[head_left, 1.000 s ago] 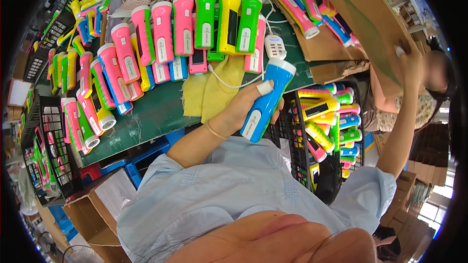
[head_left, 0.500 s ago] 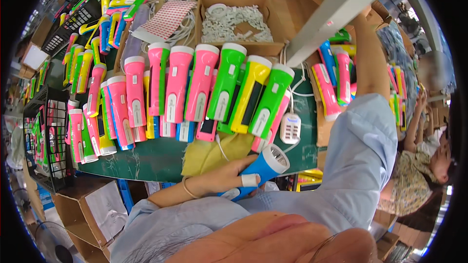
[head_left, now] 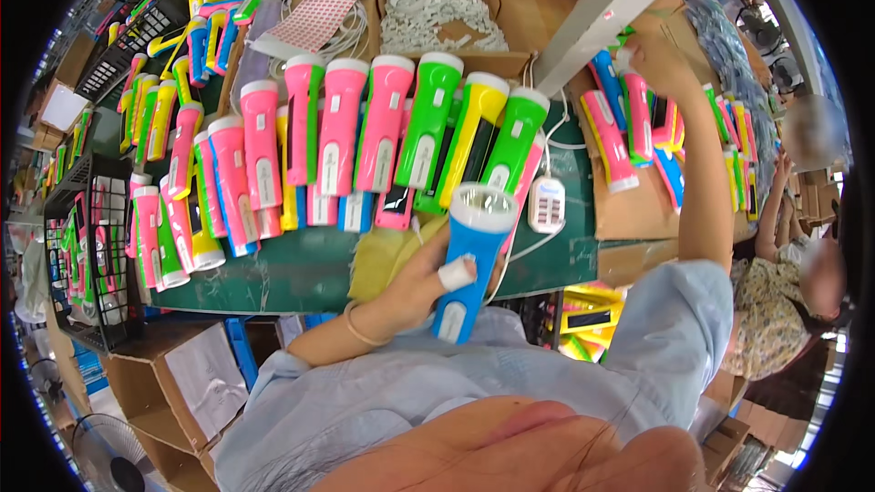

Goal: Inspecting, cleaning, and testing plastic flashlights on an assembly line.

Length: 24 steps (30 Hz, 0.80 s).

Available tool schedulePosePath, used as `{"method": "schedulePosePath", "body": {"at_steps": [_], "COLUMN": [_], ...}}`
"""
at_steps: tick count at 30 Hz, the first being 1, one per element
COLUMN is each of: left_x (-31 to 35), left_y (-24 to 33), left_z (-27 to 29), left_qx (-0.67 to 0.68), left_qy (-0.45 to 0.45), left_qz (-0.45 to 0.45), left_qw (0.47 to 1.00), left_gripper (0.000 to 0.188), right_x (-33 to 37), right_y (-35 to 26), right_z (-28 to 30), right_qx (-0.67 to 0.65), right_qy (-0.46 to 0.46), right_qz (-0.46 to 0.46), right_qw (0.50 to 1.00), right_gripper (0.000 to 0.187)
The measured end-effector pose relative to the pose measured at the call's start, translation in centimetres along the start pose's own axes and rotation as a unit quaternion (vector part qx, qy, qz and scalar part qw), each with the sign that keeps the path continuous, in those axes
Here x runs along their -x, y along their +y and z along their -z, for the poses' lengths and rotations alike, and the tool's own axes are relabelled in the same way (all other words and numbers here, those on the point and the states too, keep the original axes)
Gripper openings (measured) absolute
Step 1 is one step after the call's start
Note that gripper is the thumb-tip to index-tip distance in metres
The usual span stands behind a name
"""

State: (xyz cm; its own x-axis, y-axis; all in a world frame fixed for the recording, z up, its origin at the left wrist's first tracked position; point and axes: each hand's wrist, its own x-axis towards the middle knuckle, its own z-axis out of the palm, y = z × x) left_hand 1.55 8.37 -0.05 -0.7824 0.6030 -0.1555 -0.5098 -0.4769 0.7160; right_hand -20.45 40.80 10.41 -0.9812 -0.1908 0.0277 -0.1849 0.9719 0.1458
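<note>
A blue flashlight [head_left: 466, 264] with a clear, silvery lens end stands nearly upright in front of me, lens toward the table. My left hand [head_left: 421, 284] is wrapped round its body, with white tape on the thumb. Stretched to the far right, my right hand [head_left: 658, 64] is over a pile of flashlights on cardboard, close to a green one at the pile's back; its fingers are blurred and partly turned away. Beneath that hand lie a pink-and-green flashlight [head_left: 637, 118] and a pink-and-yellow flashlight [head_left: 609, 141].
Across the green table [head_left: 301, 287] leans a row of pink, green and yellow flashlights [head_left: 386, 123]. A white charging hub [head_left: 547, 205] with a cable lies to their right. Behind are a cardboard box [head_left: 515, 62] of small white parts and a grey post [head_left: 620, 14]. Black baskets [head_left: 91, 255] stand left.
My left hand has raised the blue flashlight and turned it more upright, toward the table. My right hand, formerly behind the post, has come into view over the right-hand pile.
</note>
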Motion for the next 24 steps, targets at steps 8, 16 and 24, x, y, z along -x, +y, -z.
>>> {"method": "schedulePosePath", "body": {"at_steps": [8,16,24], "left_x": [-1.7,8.9,12.6], "left_y": [-0.4,8.5,9.6], "left_z": [-2.9,-5.7,-2.6], "left_qx": [-0.232,-0.25,-0.167], "left_qy": [0.027,-0.219,-0.162], "left_qz": [-0.248,-0.542,-0.541], "left_qw": [0.94,0.772,0.808], "left_gripper": [0.058,0.017,0.019], "right_x": [23.6,12.7,6.2], "right_y": [-20.8,14.0,2.5], "right_z": [-2.6,-12.5,-8.6], "right_qx": [-0.705,-0.09,0.136], "right_qy": [-0.043,0.231,0.193], "right_qz": [-0.122,-0.328,-0.236], "right_qw": [0.697,0.911,0.943], "right_gripper": [0.049,0.052,0.052]}}
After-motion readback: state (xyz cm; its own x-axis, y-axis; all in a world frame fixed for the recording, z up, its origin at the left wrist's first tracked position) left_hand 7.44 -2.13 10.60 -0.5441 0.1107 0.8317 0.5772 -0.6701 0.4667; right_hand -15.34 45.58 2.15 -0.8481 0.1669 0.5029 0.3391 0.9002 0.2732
